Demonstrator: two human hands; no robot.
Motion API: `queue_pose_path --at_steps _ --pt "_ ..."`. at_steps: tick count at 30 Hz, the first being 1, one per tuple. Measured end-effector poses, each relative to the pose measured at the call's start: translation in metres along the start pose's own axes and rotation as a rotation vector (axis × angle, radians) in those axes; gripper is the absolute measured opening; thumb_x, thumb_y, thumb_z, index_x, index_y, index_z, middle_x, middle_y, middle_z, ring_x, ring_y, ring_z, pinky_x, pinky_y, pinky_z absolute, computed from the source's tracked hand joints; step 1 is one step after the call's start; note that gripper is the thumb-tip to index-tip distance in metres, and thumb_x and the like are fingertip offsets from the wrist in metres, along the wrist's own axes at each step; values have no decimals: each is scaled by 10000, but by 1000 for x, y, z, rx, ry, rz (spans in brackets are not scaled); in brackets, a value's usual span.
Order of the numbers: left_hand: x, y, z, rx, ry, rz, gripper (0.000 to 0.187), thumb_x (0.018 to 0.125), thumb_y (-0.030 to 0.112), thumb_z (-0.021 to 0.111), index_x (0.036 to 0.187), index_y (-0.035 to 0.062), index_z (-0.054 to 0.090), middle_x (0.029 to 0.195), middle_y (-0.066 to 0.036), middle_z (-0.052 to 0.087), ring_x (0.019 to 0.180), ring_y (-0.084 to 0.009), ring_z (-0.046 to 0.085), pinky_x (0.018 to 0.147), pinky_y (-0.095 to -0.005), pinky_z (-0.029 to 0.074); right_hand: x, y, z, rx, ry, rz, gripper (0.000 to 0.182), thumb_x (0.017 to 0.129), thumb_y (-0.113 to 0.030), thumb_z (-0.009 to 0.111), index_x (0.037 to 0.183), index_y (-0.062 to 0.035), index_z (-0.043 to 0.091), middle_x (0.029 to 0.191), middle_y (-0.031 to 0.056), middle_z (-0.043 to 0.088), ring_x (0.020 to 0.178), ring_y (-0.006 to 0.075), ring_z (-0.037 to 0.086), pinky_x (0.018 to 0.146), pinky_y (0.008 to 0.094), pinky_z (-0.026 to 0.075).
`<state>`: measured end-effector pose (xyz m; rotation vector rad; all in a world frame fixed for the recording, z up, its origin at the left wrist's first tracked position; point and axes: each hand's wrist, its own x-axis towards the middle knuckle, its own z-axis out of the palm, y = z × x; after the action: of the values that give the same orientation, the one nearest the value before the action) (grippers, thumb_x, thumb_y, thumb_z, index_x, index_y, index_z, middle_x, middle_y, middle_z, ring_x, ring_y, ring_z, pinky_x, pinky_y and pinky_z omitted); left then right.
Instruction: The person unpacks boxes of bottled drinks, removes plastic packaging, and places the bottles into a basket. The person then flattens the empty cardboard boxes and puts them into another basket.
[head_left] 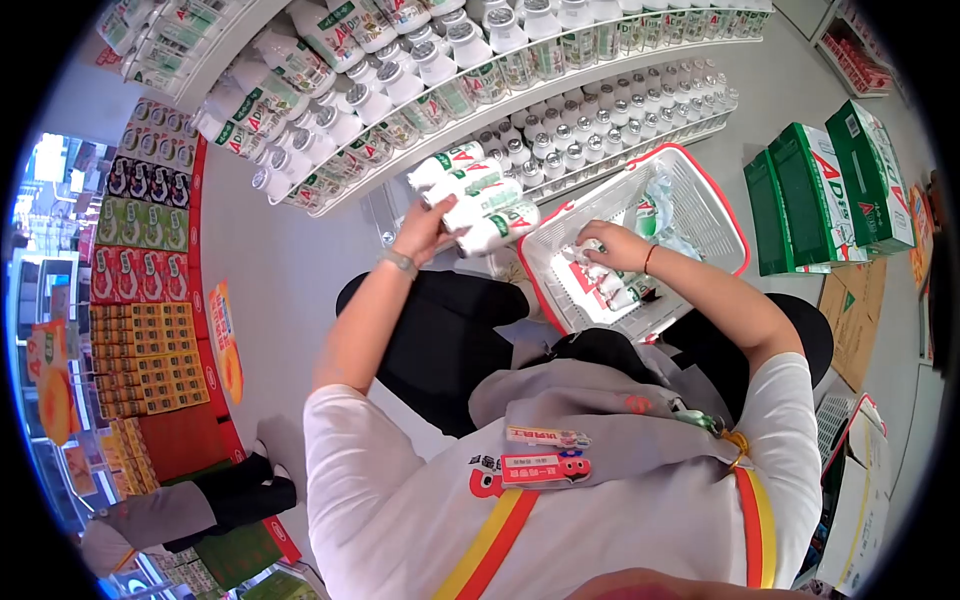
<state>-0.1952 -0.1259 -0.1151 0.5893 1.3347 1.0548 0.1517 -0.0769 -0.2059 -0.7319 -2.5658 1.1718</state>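
Observation:
My left hand (425, 232) is closed around the near side of a pack of white milk-drink bottles (476, 192) with green and red "AD" labels. The pack is tilted beside the lower shelf, left of a white shopping basket (697, 165) with a red rim. Inside the basket, the fingers of my right hand (617, 246) are curled against small white bottles (625, 294); my hand partly hides what its fingertips grip. Crumpled clear plastic wrap (660, 215) with a green-labelled piece lies in the basket's far part.
Curved shelves (470, 75) full of white bottles rise in front. Green cartons (800, 195) stand on the right, with a flat cardboard piece (853, 320) near them. Stacked drink packs (145, 270) line the left side, where another person (190, 510) stands.

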Motion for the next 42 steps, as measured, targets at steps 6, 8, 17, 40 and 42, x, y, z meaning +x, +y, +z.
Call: queue_pose_path --at_steps 6,8,17,40,42 --pt "87 2 -115 527 205 168 426 888 230 619 1240 33 481 1139 -163 585 993 -281 621 706 -377 569 -39 96 16 -245 -228 334 263 757 -224 631 934 -33 663 937 189 649 923 343 614 836 402 477" --pt "115 7 -164 1273 206 413 450 909 342 567 1267 76 510 1221 -144 572 1056 -329 583 866 -426 493 -49 109 23 -271 -283 421 268 756 -233 628 931 -35 668 916 194 655 901 347 622 824 407 482" --pt "157 0 -212 1590 589 737 480 896 410 564 1256 94 547 1196 -147 599 1101 -332 552 966 -410 400 -64 111 49 -392 -435 567 272 764 -219 598 974 -58 658 972 165 619 915 335 613 818 422 483" --pt "92 9 -156 1617 -242 298 434 868 317 616 1281 265 493 811 -131 662 791 -336 638 722 -407 482 -45 136 76 -280 -442 589 245 760 -202 605 958 -66 652 972 154 646 902 324 625 784 419 498" --pt "103 -7 -146 1571 -253 304 440 896 374 567 1316 283 470 883 -152 664 828 -325 642 728 -404 490 -40 132 81 -313 -444 597 242 755 -196 608 956 -70 653 955 154 651 900 323 627 774 424 499"
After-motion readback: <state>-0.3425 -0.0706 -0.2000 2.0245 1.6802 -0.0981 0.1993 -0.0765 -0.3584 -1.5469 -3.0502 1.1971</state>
